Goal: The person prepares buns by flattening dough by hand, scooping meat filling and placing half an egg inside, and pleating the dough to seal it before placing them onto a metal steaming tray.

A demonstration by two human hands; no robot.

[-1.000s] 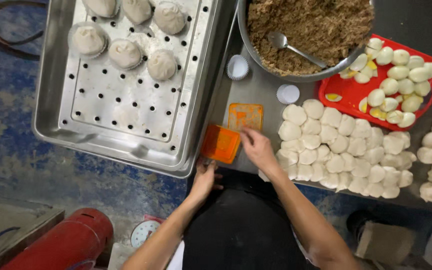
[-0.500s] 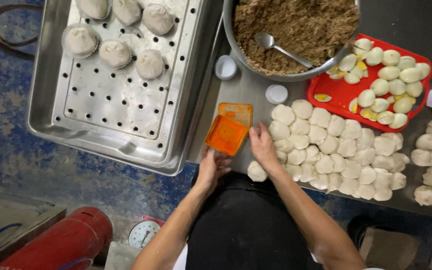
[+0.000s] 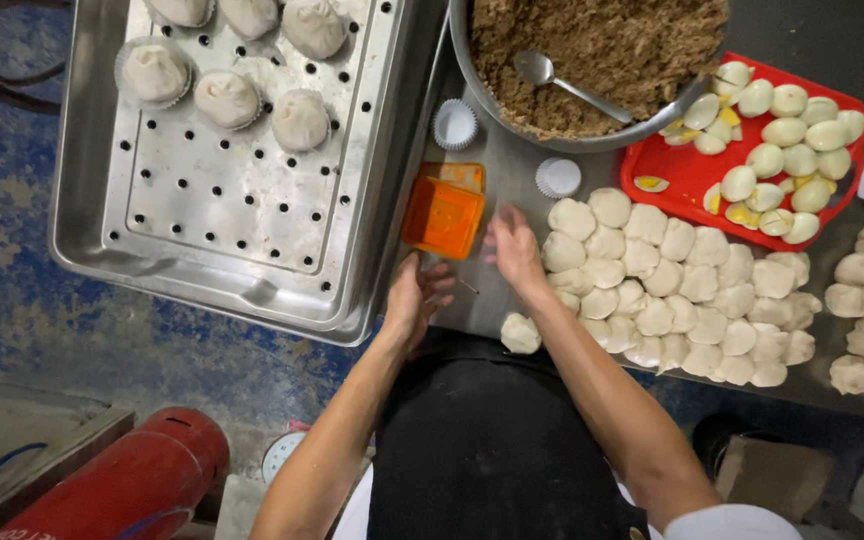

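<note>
Since half a second ago, the right hand [image 3: 512,245] has been drawn off the dough pile [image 3: 672,285] toward the orange box [image 3: 442,215]. The box lies on the desk [image 3: 492,300], just left of the right fingers [image 3: 497,222], which are loosely spread and empty. The left hand [image 3: 414,300] is seen below the box, fingers curled, holding nothing that can be made out.

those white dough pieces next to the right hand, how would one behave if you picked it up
The dough pieces look soft, with lumpy, uneven outlines, so one would likely dent under the fingers. Packed touching, neighbours may stick. Flattish, so unlikely to roll.
</note>
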